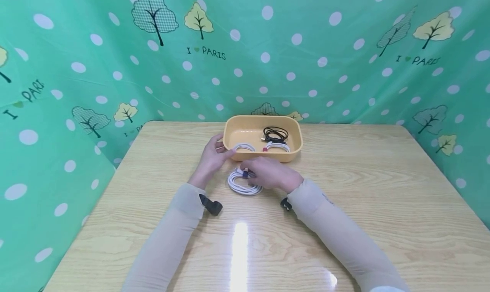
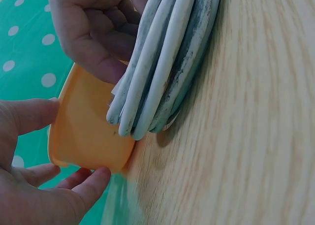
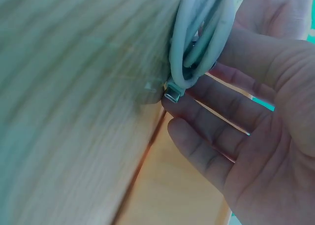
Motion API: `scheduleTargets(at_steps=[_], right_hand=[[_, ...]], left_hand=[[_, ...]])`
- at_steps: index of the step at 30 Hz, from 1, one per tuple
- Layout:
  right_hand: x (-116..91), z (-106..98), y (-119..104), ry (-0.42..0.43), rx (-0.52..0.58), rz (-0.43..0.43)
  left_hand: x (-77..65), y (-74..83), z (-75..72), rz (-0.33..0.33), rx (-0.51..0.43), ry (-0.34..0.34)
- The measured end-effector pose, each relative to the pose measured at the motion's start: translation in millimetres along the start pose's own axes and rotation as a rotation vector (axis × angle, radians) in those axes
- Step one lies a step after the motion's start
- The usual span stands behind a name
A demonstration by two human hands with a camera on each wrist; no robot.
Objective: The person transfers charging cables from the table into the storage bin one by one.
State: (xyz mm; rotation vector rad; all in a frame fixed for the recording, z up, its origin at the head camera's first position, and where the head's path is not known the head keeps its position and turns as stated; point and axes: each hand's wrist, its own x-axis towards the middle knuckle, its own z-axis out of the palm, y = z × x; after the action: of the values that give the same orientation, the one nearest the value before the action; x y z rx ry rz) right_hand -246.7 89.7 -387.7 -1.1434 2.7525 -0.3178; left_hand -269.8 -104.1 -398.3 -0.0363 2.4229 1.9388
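Note:
My left hand (image 1: 211, 158) grips the left end of a yellow plastic box (image 1: 264, 157), thumb at the near corner and fingers along its end wall. In front of the box, my right hand (image 1: 272, 173) holds a coiled white cable (image 1: 244, 190) with a dark tie (image 1: 246, 174) around it. A metal USB-C type plug (image 3: 172, 95) pokes out of the coil beside the right fingertips. Greyish smudges mark the cable (image 2: 167, 62) in the left wrist view. Inside the box lie a coiled black cable (image 1: 275, 134) and white coils (image 1: 245, 147), one with a red tie (image 1: 265, 149).
The box stands near the back edge of a wood-grain table (image 1: 363, 190). Behind and beside it hangs a green curtain (image 1: 264, 79) with white dots and printed trees. Black straps (image 1: 211, 205) sit at both wrists. Bright light reflects off the tabletop in front.

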Motion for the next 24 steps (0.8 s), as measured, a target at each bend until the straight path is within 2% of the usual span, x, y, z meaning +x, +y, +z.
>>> scheduleTargets(at_steps=[16, 24], right_hand=[[-1.5, 1.1, -0.2, -0.003, 0.024, -0.001], [-4.8, 2.0, -1.4, 0.028, 0.018, -0.052]], left_hand=[[0.1, 0.0, 1.3, 0.004, -0.005, 0.006], [-0.1, -0.3, 0.6, -0.005, 0.005, 0.001]])
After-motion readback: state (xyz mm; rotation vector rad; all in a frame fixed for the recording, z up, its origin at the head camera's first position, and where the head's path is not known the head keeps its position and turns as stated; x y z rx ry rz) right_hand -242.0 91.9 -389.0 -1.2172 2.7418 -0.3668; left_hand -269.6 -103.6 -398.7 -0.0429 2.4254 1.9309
